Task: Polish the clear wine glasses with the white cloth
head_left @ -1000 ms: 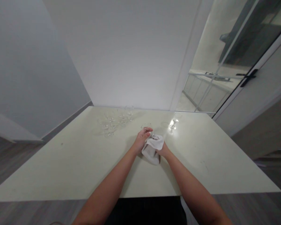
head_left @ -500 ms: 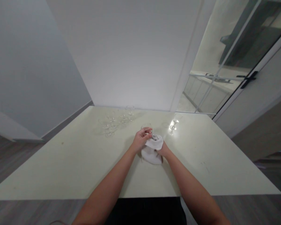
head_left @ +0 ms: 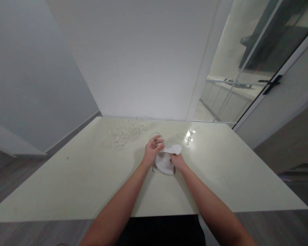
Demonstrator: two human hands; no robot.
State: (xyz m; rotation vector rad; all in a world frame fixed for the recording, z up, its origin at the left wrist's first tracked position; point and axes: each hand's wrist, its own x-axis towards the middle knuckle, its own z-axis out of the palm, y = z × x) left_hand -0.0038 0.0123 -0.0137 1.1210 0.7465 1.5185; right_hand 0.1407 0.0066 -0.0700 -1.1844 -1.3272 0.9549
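Observation:
A clear stemmed glass (head_left: 155, 137) is held by its bowl in my left hand (head_left: 151, 150), tilted with the rim pointing up and away to the left. My right hand (head_left: 178, 161) is closed on a white cloth (head_left: 165, 164), which lies against the lower part of the glass. The glass's stem and foot are hidden by the cloth and fingers. Part of the cloth hangs down below both hands, close over the table.
Several clear stemmed glasses (head_left: 120, 136) stand grouped on the pale table (head_left: 74, 184) at the back left. One more glass (head_left: 190, 134) stands alone at the back right. A white wall (head_left: 143, 68) rises behind the table, and a glazed door (head_left: 248, 75) is at the right.
My left hand and the glass have shifted slightly up and left, the glass tilting more. The cloth's upper part has changed from a rounded fold to a flatter flap spread to the right.

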